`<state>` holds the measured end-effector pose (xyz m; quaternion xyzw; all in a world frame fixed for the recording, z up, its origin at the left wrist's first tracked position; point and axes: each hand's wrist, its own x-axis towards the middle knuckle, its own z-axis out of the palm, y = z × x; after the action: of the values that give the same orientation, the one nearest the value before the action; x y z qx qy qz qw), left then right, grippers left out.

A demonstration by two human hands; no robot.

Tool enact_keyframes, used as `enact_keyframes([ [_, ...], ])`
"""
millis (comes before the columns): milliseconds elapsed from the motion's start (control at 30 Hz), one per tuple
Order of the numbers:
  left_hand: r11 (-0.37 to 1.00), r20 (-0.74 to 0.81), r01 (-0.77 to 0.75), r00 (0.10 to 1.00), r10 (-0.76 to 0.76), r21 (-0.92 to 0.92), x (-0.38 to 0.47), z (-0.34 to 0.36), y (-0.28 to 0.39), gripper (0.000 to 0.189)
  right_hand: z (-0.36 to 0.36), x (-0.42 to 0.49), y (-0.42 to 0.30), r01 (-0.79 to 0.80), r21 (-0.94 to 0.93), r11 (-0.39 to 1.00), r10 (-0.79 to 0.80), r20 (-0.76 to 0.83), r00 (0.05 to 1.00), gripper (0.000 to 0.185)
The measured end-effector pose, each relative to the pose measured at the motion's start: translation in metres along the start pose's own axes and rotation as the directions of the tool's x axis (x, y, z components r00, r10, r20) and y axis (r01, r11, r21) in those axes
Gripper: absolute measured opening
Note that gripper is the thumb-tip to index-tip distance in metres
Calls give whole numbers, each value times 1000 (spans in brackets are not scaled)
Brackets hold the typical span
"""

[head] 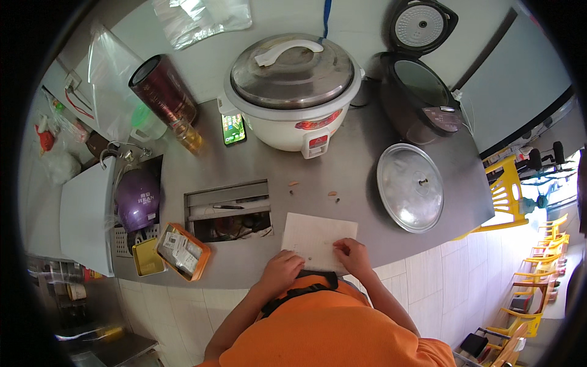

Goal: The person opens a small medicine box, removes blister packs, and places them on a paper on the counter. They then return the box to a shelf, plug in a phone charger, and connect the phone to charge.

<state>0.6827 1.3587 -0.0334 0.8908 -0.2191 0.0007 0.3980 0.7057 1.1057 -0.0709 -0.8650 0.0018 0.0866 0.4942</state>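
A pale rectangular board or pad [316,234] lies at the near edge of the metal counter [247,169], with a small dark speck on its surface. My left hand [283,267] rests on its lower left corner, fingers bent. At the board's right side is my right hand [352,256], its thumb and fingertips drawn together; whether something tiny is between them cannot be told. Beyond the board lie small brownish slivers [293,183] and dark bits [337,200].
A large rice cooker [296,124] stands at the back, a phone [234,129] beside it. Right are an open multicooker [412,101] and a round metal lid [410,188]. Left of the board are a counter cutout [228,210], an orange-rimmed box [202,261] and a purple helmet [137,199].
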Motion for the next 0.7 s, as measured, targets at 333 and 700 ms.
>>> enact_keyframes([
  [333, 945, 354, -90, 935, -29, 316, 33, 30, 3, 10, 6, -4, 11, 49, 69, 996, -43, -90, 995, 15],
  [700, 875, 450, -195, 892, -30, 443, 45, 40, 10, 11, 6, -2, 8, -1, 220, 976, 23, -98, 995, 12],
])
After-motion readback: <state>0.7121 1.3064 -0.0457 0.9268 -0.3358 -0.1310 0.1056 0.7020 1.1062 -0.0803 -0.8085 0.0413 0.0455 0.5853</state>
